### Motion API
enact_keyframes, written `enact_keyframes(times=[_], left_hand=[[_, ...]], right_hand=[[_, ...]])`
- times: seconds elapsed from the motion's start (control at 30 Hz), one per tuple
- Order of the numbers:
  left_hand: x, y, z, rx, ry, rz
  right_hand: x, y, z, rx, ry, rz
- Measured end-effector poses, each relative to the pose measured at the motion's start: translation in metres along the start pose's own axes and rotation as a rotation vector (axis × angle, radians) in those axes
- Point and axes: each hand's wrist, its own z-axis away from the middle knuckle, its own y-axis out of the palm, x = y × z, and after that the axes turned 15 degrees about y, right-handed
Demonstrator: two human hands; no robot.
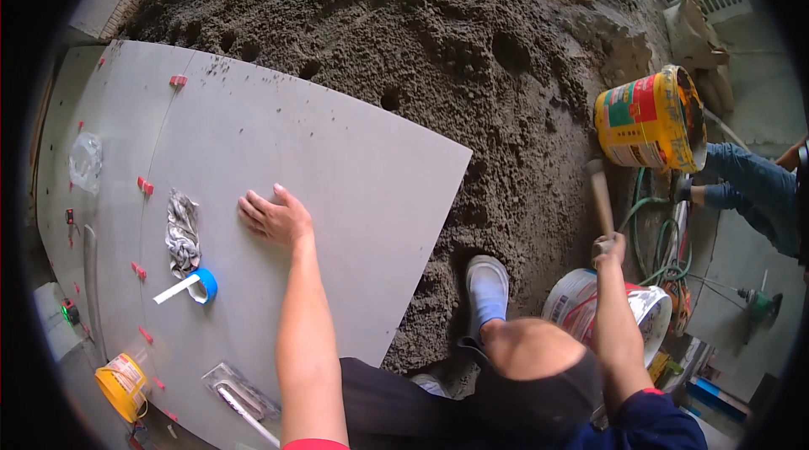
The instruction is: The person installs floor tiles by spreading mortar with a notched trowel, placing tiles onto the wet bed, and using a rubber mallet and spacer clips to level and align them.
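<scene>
while the right hand [608, 249] is wrapped around one mallet [602, 201], with two big buckets [625, 121] near that grip, one tile [371, 163] lies to its left. there the left hand [278, 218] rests palm-down, splayed.

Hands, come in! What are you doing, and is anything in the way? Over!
Left hand palm-down on large grey tile. Right hand gripping wooden-handled mallet. Possibly in the way: crumpled rag on tile.

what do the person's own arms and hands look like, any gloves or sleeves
Both the left hand and right hand are ungloved, with bare forearms and no watch visible. On the right, a dark navy sleeve ends in red trim; on the left, only a red sleeve edge shows.
</scene>
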Motion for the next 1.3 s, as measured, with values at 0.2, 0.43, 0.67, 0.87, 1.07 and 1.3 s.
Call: enact_keyframes(times=[0.2,0.43,0.67,0.87,1.07,1.3], left_hand=[[0.012,0.007,-0.002,0.029,0.188,0.095],[0.015,0.005,-0.008,0.040,0.390,0.287],[0.026,0.035,0.003,0.003,0.774,0.307],[0.091,0.009,0.010,-0.008,0.832,0.258],[0.078,0.010,0.031,0.003,0.810,0.356],[0.089,0.015,0.035,0.009,0.766,0.226]], right_hand=[[-0.060,0.011,0.043,-0.252,-0.527,0.386],[-0.105,-0.034,0.126,0.273,0.173,-0.039],[-0.094,-0.096,0.194,0.261,0.263,-0.001],[0.008,-0.111,0.320,0.454,-0.460,0.461],[0.104,-0.204,0.302,-0.304,-0.525,0.308],[0.109,-0.215,0.289,-0.277,-0.732,0.453]])
